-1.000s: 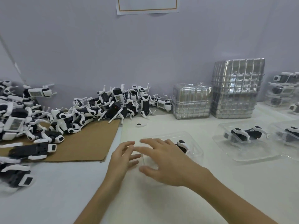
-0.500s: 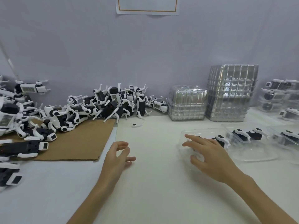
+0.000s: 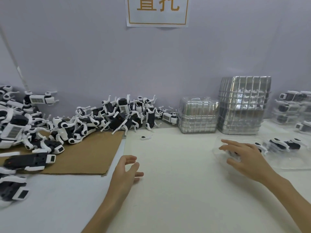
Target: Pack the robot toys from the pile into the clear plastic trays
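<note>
At the far left we note the pile of robot toys (image 3: 67,125), black-and-white bodies with legs interlocked, heaped against the wall and spilling over a cardboard sheet (image 3: 87,153) toward the near left edge of the desk (image 3: 176,190). The left hand (image 3: 125,172) hovers just right of the cardboard, its fingers (image 3: 133,165) loosely curled and holding nothing. A small loose part (image 3: 145,137) lies apart from the pile; we cannot tell what it belongs to. Two stacks of empty trays (image 3: 198,115) stand against the wall. The right hand (image 3: 244,158) lies spread over a clear tray (image 3: 218,158), fingers extended and gripping nothing, with a toy (image 3: 233,153) partly hidden beneath them. Beside it sits a second packed tray (image 3: 286,145). Our judgement is that one unit is being seated and most of the pile remains unpacked. Risks: the light tray may skid under the pressing hand into its neighbour; a protruding leg may stop the toy seating; and drawing one toy from the tangle may drag others off the desk.
</note>
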